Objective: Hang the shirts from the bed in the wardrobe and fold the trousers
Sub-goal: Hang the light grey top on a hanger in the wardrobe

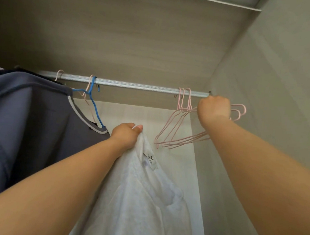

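While the white shirt (135,198) hangs at lower centre, the left hand (126,135) grips its collar, fingers (139,127) curled tight, holding the neck ready. Further back, centre right, the right hand (214,109) is closed round the pink hangers (184,109) on the rail (134,85), evidently to unhook one.

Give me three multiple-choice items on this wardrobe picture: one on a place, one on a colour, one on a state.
1. Where do the empty pink hangers hang on the rail?
A) near its right end B) at its left end C) off it, on the floor
2. The left hand grips a shirt of what colour?
A) grey B) white C) red
3. What is the right hand doing?
A) hanging idle B) gripping the pink hangers C) holding a grey shirt

Answers: A, their hooks sit by the rail's right end; B, the cloth is white, with a label showing; B, the hand is clenched around them.
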{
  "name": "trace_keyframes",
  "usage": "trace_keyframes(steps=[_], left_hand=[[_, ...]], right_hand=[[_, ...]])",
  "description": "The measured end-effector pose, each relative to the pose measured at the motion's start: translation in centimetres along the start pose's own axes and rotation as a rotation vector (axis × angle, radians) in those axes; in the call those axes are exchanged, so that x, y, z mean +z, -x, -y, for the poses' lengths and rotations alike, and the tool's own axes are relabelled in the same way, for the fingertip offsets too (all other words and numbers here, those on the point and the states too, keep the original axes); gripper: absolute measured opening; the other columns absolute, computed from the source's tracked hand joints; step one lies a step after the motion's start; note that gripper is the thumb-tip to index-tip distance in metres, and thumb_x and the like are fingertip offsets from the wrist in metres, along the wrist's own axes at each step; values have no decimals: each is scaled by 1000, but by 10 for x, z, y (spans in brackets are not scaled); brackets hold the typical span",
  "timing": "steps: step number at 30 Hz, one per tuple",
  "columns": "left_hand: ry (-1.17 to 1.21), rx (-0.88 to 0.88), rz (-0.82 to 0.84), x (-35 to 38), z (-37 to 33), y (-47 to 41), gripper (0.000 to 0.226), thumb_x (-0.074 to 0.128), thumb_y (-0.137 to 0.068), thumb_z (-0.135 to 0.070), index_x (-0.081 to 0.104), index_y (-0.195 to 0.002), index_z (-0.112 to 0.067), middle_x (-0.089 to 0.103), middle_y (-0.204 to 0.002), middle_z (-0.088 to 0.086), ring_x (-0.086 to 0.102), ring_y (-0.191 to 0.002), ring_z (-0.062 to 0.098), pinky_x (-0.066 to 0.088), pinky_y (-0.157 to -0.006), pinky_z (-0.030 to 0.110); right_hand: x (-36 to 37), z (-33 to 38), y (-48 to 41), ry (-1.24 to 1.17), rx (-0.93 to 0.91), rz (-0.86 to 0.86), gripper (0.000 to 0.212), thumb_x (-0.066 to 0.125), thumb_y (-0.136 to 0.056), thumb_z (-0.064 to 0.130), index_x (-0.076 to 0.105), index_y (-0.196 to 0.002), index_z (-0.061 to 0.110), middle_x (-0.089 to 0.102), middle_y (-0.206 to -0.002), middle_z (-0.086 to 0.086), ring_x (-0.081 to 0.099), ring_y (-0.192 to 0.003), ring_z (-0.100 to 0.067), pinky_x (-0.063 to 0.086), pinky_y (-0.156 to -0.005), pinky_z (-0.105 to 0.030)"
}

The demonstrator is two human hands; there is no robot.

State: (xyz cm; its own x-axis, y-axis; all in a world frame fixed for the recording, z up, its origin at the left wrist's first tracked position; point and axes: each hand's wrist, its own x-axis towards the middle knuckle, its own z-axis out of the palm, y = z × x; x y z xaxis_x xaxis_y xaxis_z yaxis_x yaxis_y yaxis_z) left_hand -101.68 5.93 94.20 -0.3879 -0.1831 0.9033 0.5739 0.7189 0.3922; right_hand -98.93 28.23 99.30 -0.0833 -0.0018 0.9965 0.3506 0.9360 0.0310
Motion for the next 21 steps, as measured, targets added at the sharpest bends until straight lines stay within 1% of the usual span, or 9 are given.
trace_keyframes(steps=[1, 3, 6, 8, 11, 13, 16, 19, 21], left_hand=[[-10, 8, -1, 0, 1, 1, 41, 43, -99, -34, 46, -64, -14, 63, -101, 24, 55, -104, 37, 42, -85, 36], [-34, 23, -2, 2, 2, 2, 42, 44, -99, -34, 43, -61, -15, 61, -89, 21, 56, -98, 35, 40, -78, 34], [-21, 33, -12, 5, 5, 2, 42, 45, -98, -34, 41, -62, -14, 49, -66, 7, 48, -77, 28, 33, -66, 31], [19, 40, -26, 8, 6, 1, 43, 46, -98, -34, 36, -60, -15, 40, -59, 2, 41, -68, 24, 29, -62, 31], [23, 51, -28, 11, 6, 3, 47, 47, -97, -34, 34, -56, -15, 38, -56, -1, 38, -60, 21, 28, -58, 31], [2, 67, -15, 12, 7, 6, 47, 47, -97, -34, 34, -56, -16, 38, -56, -1, 38, -59, 20, 28, -56, 31], [-50, 71, -6, 10, 13, 11, 45, 47, -97, -34, 36, -58, -15, 41, -58, -1, 41, -64, 22, 30, -60, 30], [-53, 35, -7, 7, 20, 15, 44, 46, -97, -34, 38, -59, -15, 44, -61, 0, 42, -69, 24, 31, -63, 30], [-55, 2, -23, 4, 25, 20, 42, 46, -97, -35, 41, -61, -14, 47, -65, 2, 46, -73, 26, 33, -65, 31]], right_hand=[[2, 0, 1, -54, 9, 3, 28, 44, -90, 5, 64, -105, 15, 65, -103, -4, 60, -98, -25, 36, -68, -27], [5, 1, 2, -166, 35, 15, 29, 43, -89, 2, 65, -106, 11, 65, -105, -8, 62, -98, -28, 37, -66, -29], [6, 5, 2, -308, 78, 32, 30, 42, -88, -2, 63, -109, 4, 63, -109, -14, 61, -101, -33, 39, -66, -32], [6, 7, 1, -393, 112, 29, 29, 43, -88, -4, 63, -108, 2, 63, -108, -16, 61, -101, -34, 39, -66, -32], [4, 10, -3, -486, 152, -8, 27, 42, -88, -6, 63, -104, 0, 63, -103, -18, 61, -97, -35, 39, -64, -33], [1, 12, -3, -505, 153, -42, 26, 41, -88, -7, 63, -102, -1, 63, -101, -18, 61, -95, -35, 39, -63, -33], [-2, 20, 2, -501, 122, -79, 27, 41, -88, -7, 63, -103, -1, 64, -98, -19, 62, -93, -34, 39, -63, -33], [-2, 22, 9, -505, 68, -127, 27, 42, -87, -7, 63, -102, 0, 63, -94, -18, 61, -89, -34, 39, -61, -33], [-3, 23, 18, -533, 26, -178, 28, 42, -88, -6, 63, -105, 2, 62, -93, -18, 59, -84, -34, 37, -60, -33]])
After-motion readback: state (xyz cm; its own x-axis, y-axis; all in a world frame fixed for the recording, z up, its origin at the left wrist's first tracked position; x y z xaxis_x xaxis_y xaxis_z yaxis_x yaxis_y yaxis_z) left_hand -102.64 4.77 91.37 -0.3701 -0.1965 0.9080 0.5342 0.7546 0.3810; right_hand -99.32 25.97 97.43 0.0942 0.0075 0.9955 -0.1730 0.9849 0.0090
